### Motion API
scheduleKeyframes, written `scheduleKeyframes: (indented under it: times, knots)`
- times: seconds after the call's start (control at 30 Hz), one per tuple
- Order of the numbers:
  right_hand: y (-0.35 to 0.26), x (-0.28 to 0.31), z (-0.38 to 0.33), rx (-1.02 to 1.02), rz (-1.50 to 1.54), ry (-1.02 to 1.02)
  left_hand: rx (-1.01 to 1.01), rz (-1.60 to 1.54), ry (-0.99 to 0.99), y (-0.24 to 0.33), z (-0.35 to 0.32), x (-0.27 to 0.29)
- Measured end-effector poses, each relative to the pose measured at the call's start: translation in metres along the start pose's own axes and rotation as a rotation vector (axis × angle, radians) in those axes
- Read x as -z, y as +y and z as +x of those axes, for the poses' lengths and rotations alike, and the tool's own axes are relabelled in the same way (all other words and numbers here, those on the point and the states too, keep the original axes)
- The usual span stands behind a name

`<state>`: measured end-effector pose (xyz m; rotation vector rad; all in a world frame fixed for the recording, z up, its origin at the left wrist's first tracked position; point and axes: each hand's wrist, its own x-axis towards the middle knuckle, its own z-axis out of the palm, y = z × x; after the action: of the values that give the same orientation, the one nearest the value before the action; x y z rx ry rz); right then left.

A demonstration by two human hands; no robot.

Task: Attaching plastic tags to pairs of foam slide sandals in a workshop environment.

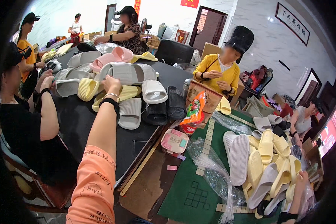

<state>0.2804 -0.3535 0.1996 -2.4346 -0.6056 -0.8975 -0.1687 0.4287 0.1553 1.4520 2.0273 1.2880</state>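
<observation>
My left hand (111,85) reaches across the black table, its fingers closed on the near edge of a light grey slide slipper (122,72). Around it lie a pink slipper (121,54), a yellow slipper (88,89), a white slipper (154,92), a grey slipper (130,114) and black slippers (176,103). At the lower right my right hand (301,180) appears closed on a clear plastic bag (309,197), its fingers small and partly hidden. Beside that hand is a heap of yellow slippers (266,146) and grey slippers (263,185).
A green-topped table (186,194) stands at the right, with a bundle of clear plastic (212,164) on it. Between the tables are a small round-cornered container (174,141) and an orange pouch (196,109). Several people work around, one in a yellow cardigan (233,76).
</observation>
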Motion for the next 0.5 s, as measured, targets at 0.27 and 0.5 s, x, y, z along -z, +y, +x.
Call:
scheduleKeyframes:
  times: [0.27, 0.5]
  knots:
    - [-0.129, 0.003, -0.044, 0.273, 0.002, -0.046, -0.073, -0.517, 0.111, 0.026, -0.020, 0.039]
    - [-0.238, -0.018, -0.111, 0.156, 0.717, -0.238, -0.168, -1.290, -0.489, 0.050, -0.142, 0.132]
